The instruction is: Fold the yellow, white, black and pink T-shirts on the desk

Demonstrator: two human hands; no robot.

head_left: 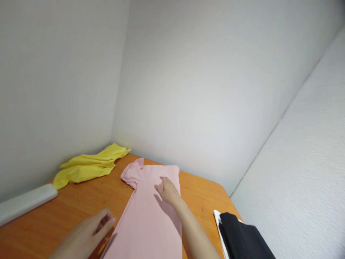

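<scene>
Orange table (67, 208), 1 pink shirt (148, 223), 2 hands flat.

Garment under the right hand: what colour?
Plain pale pink garment, no pattern; right hand rests on it. Head view.

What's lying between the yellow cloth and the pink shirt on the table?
Nothing: in the head view only bare orange tabletop separates the yellow cloth from the pink shirt, and the gap narrows toward the wall.
</scene>
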